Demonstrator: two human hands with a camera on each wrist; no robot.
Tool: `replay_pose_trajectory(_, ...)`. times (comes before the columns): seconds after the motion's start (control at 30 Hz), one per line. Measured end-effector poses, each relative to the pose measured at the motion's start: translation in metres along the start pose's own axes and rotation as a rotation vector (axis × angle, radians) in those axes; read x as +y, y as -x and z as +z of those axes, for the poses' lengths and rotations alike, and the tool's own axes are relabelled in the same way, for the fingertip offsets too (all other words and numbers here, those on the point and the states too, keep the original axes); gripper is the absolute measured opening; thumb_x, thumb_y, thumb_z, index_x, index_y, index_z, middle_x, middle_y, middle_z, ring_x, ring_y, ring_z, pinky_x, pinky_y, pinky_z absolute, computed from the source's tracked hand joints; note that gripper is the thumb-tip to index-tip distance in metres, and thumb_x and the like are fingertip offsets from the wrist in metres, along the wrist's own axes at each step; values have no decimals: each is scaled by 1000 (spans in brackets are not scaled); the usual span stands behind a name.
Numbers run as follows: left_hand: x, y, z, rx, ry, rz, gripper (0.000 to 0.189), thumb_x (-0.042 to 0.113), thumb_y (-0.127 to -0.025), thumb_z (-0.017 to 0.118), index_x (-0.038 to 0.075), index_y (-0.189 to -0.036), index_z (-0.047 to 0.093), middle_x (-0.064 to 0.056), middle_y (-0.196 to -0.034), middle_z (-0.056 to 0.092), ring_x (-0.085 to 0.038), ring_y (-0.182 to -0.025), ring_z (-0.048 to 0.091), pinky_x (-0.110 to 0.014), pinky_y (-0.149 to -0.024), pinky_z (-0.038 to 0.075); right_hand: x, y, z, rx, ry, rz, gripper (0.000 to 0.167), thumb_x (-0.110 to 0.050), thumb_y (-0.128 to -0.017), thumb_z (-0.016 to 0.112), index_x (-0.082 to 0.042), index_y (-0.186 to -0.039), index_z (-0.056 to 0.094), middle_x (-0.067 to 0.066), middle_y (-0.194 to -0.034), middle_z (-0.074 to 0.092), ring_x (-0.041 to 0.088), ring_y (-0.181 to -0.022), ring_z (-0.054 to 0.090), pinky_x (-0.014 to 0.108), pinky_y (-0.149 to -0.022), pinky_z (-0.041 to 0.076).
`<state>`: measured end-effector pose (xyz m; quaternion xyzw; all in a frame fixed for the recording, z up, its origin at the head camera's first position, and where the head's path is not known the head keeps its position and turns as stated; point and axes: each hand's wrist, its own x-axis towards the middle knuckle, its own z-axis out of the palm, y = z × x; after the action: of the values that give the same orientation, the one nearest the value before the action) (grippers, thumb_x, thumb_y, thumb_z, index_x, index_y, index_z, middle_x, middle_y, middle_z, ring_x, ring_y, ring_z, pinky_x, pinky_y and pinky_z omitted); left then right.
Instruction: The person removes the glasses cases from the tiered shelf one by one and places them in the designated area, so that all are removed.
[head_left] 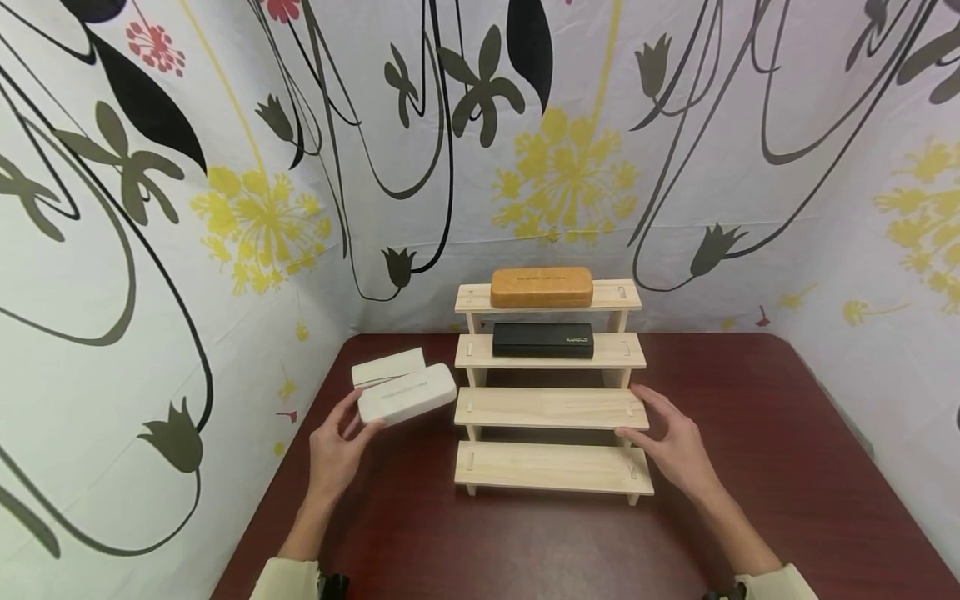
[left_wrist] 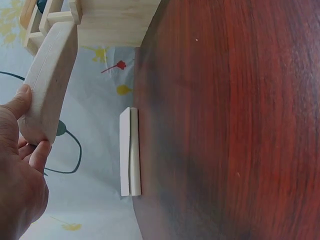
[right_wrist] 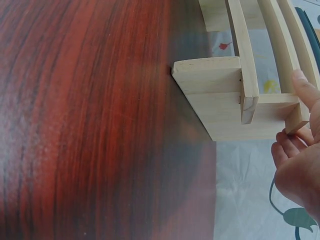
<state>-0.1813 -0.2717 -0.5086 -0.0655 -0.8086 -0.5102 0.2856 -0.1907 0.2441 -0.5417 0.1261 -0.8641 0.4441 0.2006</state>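
Observation:
My left hand grips a white glasses case by its left end, thumb on one side and fingers on the other. In the left wrist view the case is raised off the table, its far end overlapping the stand. A four-tier wooden display stand stands at the table's middle. At the right end of its second tier from the bottom, my right hand pinches the board between thumb and fingers. The right wrist view has the thumb against the board.
On the top tier lies a tan glasses case, with a black case one tier below. A white flat folded piece lies on the dark red table behind the held case. Patterned cloth hangs around the table.

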Motion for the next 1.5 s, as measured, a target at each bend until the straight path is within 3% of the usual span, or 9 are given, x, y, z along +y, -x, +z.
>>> replay_pose_trajectory(0.2,-28,-2,1,4,-6,5,66,-3,-80,92,1,-140,67,-20,-142,65,-40,-120,67,-33,-94,57,0,0,0,7,-2,-14,74,-15,-83,94,0,-147,61,19,-148,61,-7,-139,43,1,-107,26)
replay_pose_trajectory(0.43,-43,-5,4,-8,-3,-24,66,0,-81,91,-4,-141,65,-23,-144,63,-40,-127,64,-21,-96,53,0,1,0,-2,4,4,74,-18,-84,93,-1,-148,60,18,-149,60,0,-141,45,1,-107,26)
replay_pose_trajectory(0.7,-58,-9,6,-12,-85,-69,67,1,-80,93,-7,-140,64,-27,-144,61,-44,-126,63,-14,-93,51,1,1,1,-9,3,13,74,-20,-85,93,-3,-149,60,16,-150,60,4,-142,46,2,-106,26)
replay_pose_trajectory(1.13,-77,-19,4,-65,-253,-129,69,14,-82,95,-2,-142,65,-28,-146,58,-42,-114,70,-46,-91,59,2,1,0,-2,-2,7,74,-18,-84,93,-2,-148,60,17,-150,60,-5,-140,43,1,-106,26)
replay_pose_trajectory(1.5,-86,-29,2,-143,-362,-201,72,18,-88,91,-3,-148,58,-27,-149,55,-43,-119,67,-56,-102,55,3,1,1,-2,-8,5,74,-18,-84,93,-3,-149,60,16,-150,60,-2,-141,44,2,-107,26)
